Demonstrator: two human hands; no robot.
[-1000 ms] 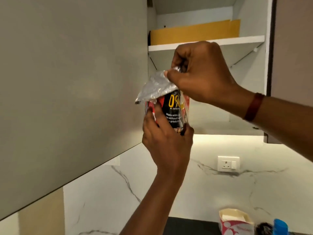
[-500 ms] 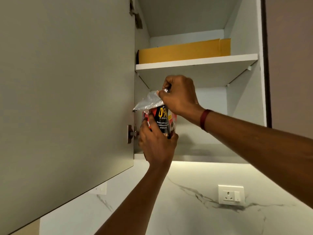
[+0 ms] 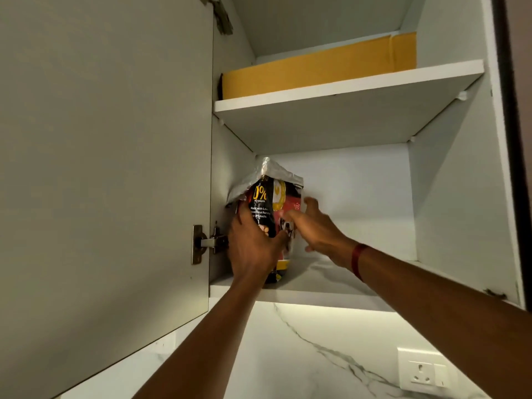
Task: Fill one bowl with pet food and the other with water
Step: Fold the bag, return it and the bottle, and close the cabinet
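Two hands are up inside the open wall cabinet, both at the pet food bag (image 3: pixel 269 203). The bag stands upright on the lower shelf (image 3: pixel 322 296), tucked into the left rear corner, with its top folded over so the silver lining shows.

My left hand (image 3: pixel 253 246) grips the bag low on its left side, fingers wrapped round the edge. My right hand (image 3: pixel 315 226) is loosely spread at the bag's right face and holds nothing. It is blurred, so I cannot tell whether it actually touches the bag.

I judge this to be the bag-handling step, either lifting it out or stowing it. Neither bowl is in view, so I cannot say how far the filling has got. If the bag comes out, the next move calls for a firm two-handed hold and a straight pull toward me over the shelf lip. If it is being left there, both hands should let go gently so it does not tip.

Room is tight on the left, where the cabinet wall, the hinge (image 3: pixel 208 243) and the open door (image 3: pixel 100 168) crowd the bag. The upper shelf (image 3: pixel 345 89), which carries a yellow box (image 3: pixel 316 70), sits well above the fold. To the right the lower shelf is open.
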